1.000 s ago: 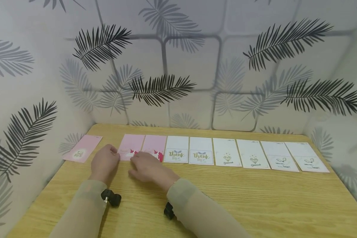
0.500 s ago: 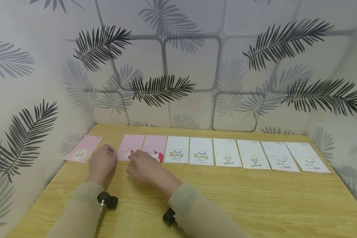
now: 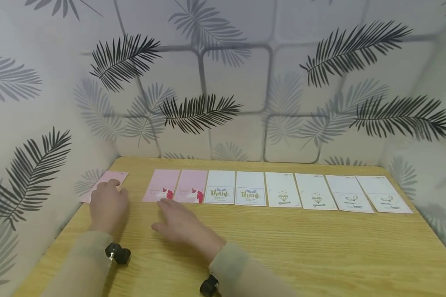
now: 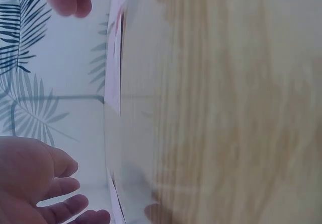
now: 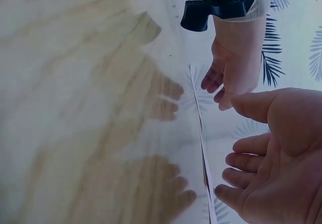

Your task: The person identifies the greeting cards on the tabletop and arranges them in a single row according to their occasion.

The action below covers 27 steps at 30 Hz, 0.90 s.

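A pink card point(image 3: 119, 178) with a pale printed spot lies at the table's far left. My left hand point(image 3: 108, 206) is over its right and lower part, hiding the print; in the left wrist view its fingers point(image 4: 65, 186) are spread and hold nothing. Two pink cards with a red-and-white print, the left one point(image 3: 164, 181) and the right one point(image 3: 194, 181), lie side by side in a row. My right hand point(image 3: 180, 222) hovers just in front of them, its fingers relaxed and holding nothing in the right wrist view. Whether its fingertips touch the left card's lower edge I cannot tell.
To the right the row continues with two "Thank you" cards point(image 3: 220, 187), two diamond cards point(image 3: 282, 189) and two white cards with grey print point(image 3: 349, 194). Patterned walls point(image 3: 238, 82) enclose the back and sides of the wooden table point(image 3: 301, 251). A gap separates the leftmost card from the row.
My left hand has moved left, from beside the row's left pink card to over the far-left card. My right hand has drawn back slightly, uncovering the prints on the two pink cards.
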Available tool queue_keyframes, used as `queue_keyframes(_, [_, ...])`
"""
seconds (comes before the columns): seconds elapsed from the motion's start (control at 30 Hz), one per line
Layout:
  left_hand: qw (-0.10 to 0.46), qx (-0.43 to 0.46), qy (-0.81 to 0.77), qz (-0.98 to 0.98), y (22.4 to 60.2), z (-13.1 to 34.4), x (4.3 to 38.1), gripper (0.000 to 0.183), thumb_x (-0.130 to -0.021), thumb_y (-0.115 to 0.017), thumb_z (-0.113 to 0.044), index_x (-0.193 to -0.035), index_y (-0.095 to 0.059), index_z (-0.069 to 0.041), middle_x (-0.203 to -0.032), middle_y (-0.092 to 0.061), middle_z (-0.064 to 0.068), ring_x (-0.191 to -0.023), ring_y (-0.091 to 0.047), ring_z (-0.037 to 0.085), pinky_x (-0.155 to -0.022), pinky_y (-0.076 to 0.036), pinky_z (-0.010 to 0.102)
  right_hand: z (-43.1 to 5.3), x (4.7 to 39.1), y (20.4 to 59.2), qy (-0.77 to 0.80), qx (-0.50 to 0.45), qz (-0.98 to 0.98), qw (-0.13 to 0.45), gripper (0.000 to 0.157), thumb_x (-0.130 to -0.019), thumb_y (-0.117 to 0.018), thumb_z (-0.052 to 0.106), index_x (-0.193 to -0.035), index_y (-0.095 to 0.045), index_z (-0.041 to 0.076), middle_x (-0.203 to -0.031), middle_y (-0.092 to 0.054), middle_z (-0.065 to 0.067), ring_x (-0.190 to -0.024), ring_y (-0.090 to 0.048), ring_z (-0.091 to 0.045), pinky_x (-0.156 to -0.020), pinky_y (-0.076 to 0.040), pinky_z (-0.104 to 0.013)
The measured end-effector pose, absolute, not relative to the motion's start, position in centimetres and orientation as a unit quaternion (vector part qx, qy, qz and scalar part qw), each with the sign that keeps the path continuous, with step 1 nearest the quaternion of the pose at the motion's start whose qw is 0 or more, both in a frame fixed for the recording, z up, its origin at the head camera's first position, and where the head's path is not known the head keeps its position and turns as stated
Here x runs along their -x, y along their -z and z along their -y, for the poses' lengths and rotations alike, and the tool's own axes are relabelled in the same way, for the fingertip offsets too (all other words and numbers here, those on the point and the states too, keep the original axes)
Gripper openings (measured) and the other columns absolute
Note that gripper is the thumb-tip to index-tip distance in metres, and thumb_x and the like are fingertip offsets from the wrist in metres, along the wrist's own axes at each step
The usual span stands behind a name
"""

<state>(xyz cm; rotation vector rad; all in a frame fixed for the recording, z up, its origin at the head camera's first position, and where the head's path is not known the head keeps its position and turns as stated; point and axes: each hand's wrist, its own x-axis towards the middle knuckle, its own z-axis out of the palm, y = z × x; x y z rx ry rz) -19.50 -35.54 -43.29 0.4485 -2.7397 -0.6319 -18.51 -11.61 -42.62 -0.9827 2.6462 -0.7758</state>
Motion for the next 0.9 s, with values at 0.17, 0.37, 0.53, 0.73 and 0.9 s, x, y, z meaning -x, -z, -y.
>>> queue_keyframes(0.17, [0.137,-0.171,0.216,0.951,43.5,37.4,19.5,0.05,-0.108,-0.046,-0.017,-0.146,-0.053,0.015,-0.141,-0.049,0.046,-0.126,-0.047,0.071,-0.101,-0.042,0.078,11.7,18.1,42.6,0.283,0.36,-0.881,0.122,0.069,-0.111,-0.066,0.039,-0.168,-0.044,0.007,-0.174,-0.042,-0.007,-0.161,-0.037,-0.018,-0.128,-0.028,-0.028])
queue_keyframes(0.37, [0.124,-0.183,0.202,0.954,43.5,39.2,20.0,0.051,-0.11,-0.046,-0.019,-0.146,-0.051,0.016,-0.136,-0.05,0.045,-0.126,-0.047,0.07,-0.102,-0.042,0.077,11.8,17.6,42.4,0.297,0.378,-0.865,0.143,0.071,-0.112,-0.064,0.042,-0.169,-0.042,0.005,-0.174,-0.041,-0.007,-0.161,-0.036,-0.017,-0.128,-0.027,-0.027])
queue_keyframes(0.53, [0.108,-0.193,0.191,0.956,43.1,39.9,20.2,0.052,-0.11,-0.046,-0.021,-0.147,-0.051,0.016,-0.14,-0.05,0.045,-0.126,-0.047,0.071,-0.103,-0.042,0.077,11.5,17.5,42.3,0.298,0.382,-0.861,0.157,0.072,-0.111,-0.065,0.042,-0.169,-0.042,0.006,-0.173,-0.043,-0.006,-0.16,-0.037,-0.015,-0.127,-0.029,-0.027])
queue_keyframes(0.73, [0.092,-0.204,0.18,0.958,42.7,40.4,20.3,0.055,-0.11,-0.045,-0.021,-0.147,-0.049,0.018,-0.142,-0.05,0.046,-0.127,-0.047,0.072,-0.103,-0.043,0.078,11.2,17.5,42.5,0.305,0.375,-0.857,0.177,0.073,-0.112,-0.064,0.044,-0.17,-0.04,0.009,-0.174,-0.041,-0.003,-0.161,-0.036,-0.013,-0.127,-0.028,-0.027])
queue_keyframes(0.9, [0.076,-0.213,0.173,0.959,42.5,40.7,20.3,0.057,-0.11,-0.046,-0.023,-0.148,-0.047,0.019,-0.144,-0.05,0.047,-0.129,-0.048,0.07,-0.104,-0.044,0.076,11.1,17.6,42.6,0.31,0.374,-0.855,0.18,0.074,-0.112,-0.064,0.045,-0.171,-0.039,0.009,-0.175,-0.04,-0.002,-0.161,-0.034,-0.012,-0.127,-0.028,-0.027])
